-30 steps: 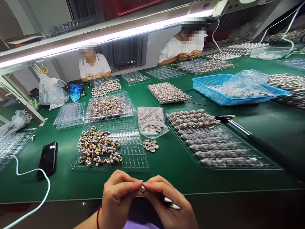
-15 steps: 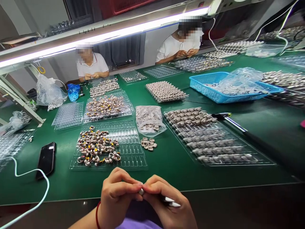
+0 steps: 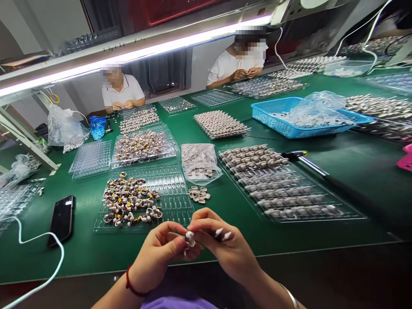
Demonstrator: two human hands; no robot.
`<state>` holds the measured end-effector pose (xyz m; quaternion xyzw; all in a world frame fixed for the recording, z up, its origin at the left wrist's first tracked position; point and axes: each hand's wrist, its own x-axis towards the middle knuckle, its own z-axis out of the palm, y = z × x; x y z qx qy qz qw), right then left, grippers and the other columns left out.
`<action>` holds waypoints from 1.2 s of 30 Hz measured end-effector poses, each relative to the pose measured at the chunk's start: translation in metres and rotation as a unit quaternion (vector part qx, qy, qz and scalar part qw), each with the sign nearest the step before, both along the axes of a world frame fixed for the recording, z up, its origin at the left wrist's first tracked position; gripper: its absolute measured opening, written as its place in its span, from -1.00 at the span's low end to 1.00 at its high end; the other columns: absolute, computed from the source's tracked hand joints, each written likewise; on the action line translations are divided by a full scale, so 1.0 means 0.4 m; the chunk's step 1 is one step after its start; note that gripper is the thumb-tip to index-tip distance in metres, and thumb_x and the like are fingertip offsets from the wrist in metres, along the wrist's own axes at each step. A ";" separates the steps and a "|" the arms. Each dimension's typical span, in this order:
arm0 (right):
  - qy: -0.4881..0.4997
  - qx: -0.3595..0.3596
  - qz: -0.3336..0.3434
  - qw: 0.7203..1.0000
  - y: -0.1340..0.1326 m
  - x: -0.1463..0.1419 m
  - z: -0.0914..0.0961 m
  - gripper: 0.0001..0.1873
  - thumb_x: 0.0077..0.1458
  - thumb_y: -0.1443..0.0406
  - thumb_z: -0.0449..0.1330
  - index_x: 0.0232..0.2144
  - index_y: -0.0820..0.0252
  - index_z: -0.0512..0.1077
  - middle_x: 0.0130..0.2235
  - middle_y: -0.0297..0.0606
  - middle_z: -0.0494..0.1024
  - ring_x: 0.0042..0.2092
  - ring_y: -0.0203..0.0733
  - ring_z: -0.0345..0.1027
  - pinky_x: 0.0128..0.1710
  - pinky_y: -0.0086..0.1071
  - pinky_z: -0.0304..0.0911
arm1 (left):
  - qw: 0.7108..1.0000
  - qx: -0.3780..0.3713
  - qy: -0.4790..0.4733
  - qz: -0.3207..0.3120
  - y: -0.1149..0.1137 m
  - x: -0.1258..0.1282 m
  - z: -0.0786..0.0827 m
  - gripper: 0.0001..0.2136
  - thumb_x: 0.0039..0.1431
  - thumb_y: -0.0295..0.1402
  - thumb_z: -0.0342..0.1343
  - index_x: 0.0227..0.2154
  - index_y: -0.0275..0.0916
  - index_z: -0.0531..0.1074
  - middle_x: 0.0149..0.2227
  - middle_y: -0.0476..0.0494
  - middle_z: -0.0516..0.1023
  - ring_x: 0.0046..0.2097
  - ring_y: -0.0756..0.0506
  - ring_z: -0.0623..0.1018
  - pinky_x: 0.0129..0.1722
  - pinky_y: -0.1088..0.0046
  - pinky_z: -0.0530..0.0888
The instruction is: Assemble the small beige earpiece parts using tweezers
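Head view, and both hands are up at the near edge of the green bench (image 3: 257, 231). The left hand (image 3: 161, 253) comes in from the near left, wrist bent, palm turned inward, a red cord bracelet (image 3: 129, 283) round the wrist. Its grip is pinched, thumb and forefinger, on a small pale part (image 3: 189, 238). The right hand (image 3: 227, 249) meets it from the right, knuckles up, long pale nails showing, a thin metal bangle (image 3: 289, 295) on the wrist. Its grip clamps that same part from the other side.

The part looks glossy and rounded, held in the air over the bench edge between the two hands. Just beyond sits a clear ribbed plastic tray (image 3: 180, 214), heaped on its left with brown-and-cream ring-like pieces (image 3: 128, 199). A cluster of loose pale pieces (image 3: 199, 194) lies right of it. At far left is a glossy black phone (image 3: 61, 219), with a white cable (image 3: 41, 240) curling past.
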<state>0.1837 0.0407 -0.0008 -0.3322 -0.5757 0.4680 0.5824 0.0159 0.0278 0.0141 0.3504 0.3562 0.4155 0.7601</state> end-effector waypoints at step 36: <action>-0.139 -0.010 0.001 0.990 -0.001 -0.003 -0.003 -0.88 -0.09 0.49 0.21 -0.48 0.22 0.51 -0.42 -0.34 0.36 -0.40 -0.30 0.24 -0.42 -0.44 0.12 | 0.656 0.624 0.404 0.127 0.041 -0.042 -0.037 -0.71 0.08 -0.59 0.10 -0.15 -0.19 0.52 -0.22 -0.12 0.67 -0.22 -0.06 0.67 -0.17 0.55 0.59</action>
